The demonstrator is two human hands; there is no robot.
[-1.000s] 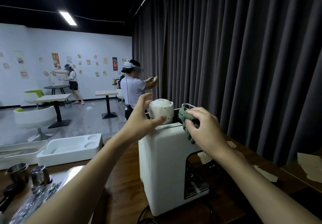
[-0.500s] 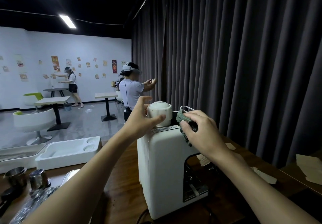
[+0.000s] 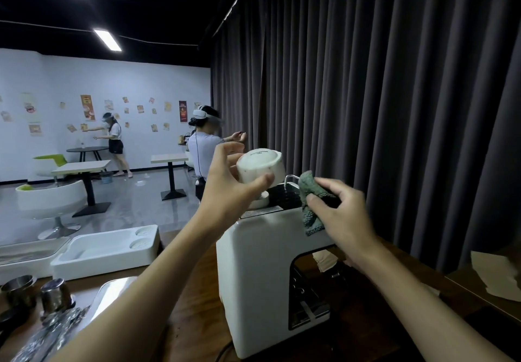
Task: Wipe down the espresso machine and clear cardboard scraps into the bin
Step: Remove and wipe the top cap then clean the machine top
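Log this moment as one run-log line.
left hand: holds white cup lifted, tilted | right hand: grips green cloth at espresso machine top | cardboard scraps: on table

One espresso machine, one cup, one cloth, two metal cups, two cardboard scraps.

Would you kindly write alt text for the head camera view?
The left hand lifts an upturned white cup off a white espresso machine, while the right hand holds a green cloth at its top edge. Cardboard scraps lie on the wooden counter.
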